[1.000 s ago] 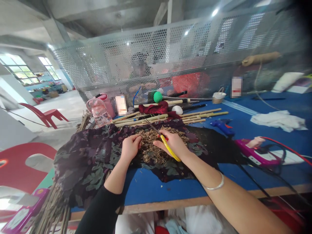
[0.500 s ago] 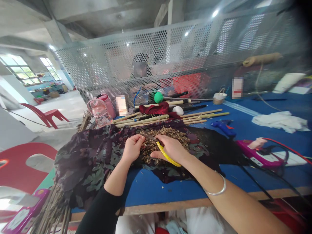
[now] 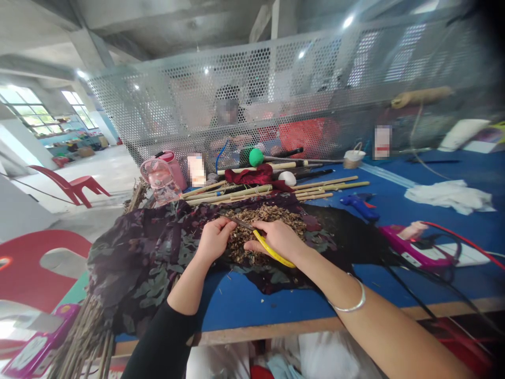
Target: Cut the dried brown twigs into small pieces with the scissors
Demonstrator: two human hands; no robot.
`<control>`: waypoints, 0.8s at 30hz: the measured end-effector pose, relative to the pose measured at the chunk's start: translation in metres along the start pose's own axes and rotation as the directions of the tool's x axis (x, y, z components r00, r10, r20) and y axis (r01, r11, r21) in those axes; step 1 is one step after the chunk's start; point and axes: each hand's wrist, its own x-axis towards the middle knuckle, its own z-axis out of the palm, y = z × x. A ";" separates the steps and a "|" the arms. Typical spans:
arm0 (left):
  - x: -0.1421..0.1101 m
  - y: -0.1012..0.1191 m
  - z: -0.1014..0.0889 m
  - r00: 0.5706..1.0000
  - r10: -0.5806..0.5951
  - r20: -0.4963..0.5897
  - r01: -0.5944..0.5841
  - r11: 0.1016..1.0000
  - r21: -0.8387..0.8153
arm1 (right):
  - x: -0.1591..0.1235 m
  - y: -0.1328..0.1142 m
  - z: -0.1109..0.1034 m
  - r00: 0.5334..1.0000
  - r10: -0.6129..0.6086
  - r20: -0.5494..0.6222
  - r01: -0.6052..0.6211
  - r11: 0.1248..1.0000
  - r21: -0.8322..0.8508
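My right hand is closed around scissors with yellow handles. Their dark blades point left, toward the fingertips of my left hand. That hand is closed in a pinch at the blade tips; whatever sits between its thumb and fingers is too small to make out. Beneath both hands lies a heap of brown, dry chopped bits, spread on a dark patterned cloth. The cloth covers part of the blue tabletop.
Bamboo sticks, a green ball and a pink bag line the back. At right are a blue glue gun, a purple power strip and white cloth. Behind the perforated screen sits a person.
The view has shifted very slightly. Both hands stay nearly in place, the left pinching and the right around the scissors, with the blades still beside the left fingertips.
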 end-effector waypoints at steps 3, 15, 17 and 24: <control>0.000 -0.001 0.001 1.000 -0.003 0.004 0.003 1.000 0.017 | 0.000 0.000 0.001 1.000 -0.008 0.002 0.008 0.999 -0.040; 0.000 -0.001 0.002 0.999 0.007 0.031 -0.009 0.997 0.081 | 0.002 0.006 0.010 0.997 -0.073 0.011 0.073 0.996 -0.044; 0.001 -0.002 0.004 1.000 0.006 0.030 -0.006 1.000 0.014 | 0.002 0.006 0.010 0.999 -0.044 0.015 0.044 0.999 -0.023; 0.003 0.000 0.009 0.983 -0.185 0.015 0.166 0.838 -0.519 | 0.002 0.001 0.003 0.999 0.039 -0.022 -0.038 0.997 0.065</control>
